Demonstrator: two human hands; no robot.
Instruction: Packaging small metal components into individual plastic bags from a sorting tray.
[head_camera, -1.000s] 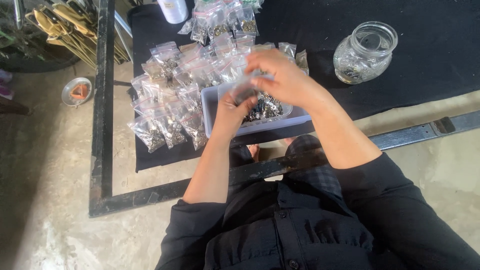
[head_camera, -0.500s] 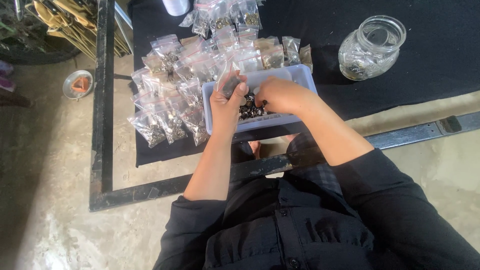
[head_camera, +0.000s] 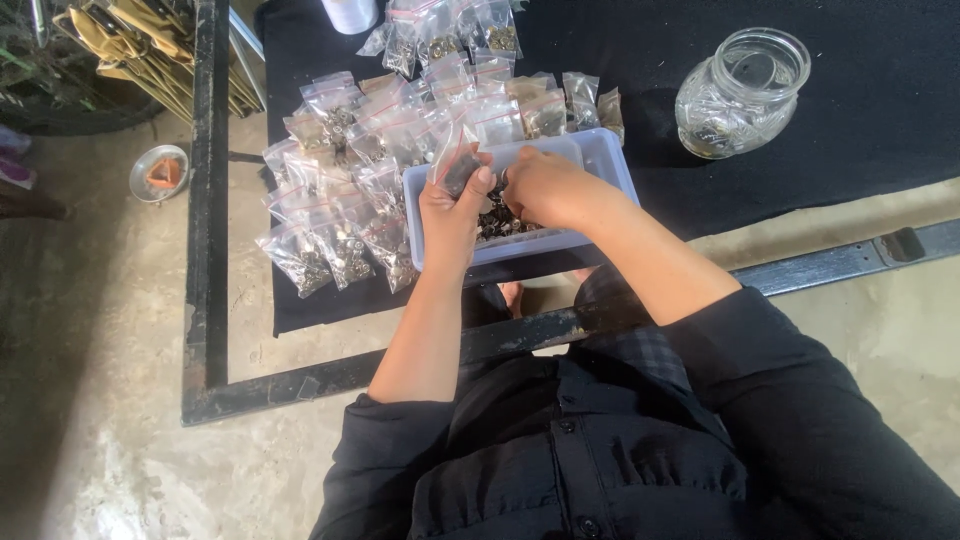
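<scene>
Person bent over a black-cloth table (head_camera: 880, 120), both hands in a pale blue plastic tray (head_camera: 612, 160) at the near edge. Left hand (head_camera: 452, 215) is pinched closed on a small clear zip bag (head_camera: 457, 162), held upright over the tray's left end, thumb and fingers on its lower part. Right hand (head_camera: 545, 185) is curled knuckles-up, fingertips down in the pile of small dark metal parts (head_camera: 497, 222) in the tray; can't tell if it has any of them gripped. The two hands are almost touching.

Left of and behind the tray: a spread of filled zip bags (head_camera: 345, 215) with red seal strips, overlapping, some touching the tray wall. Clear glass jar (head_camera: 740, 92), lid off, stands well to the right on the cloth. White cylinder (head_camera: 352, 12) at the far edge, cropped. On the concrete floor, left, a small round metal dish (head_camera: 158, 172).
</scene>
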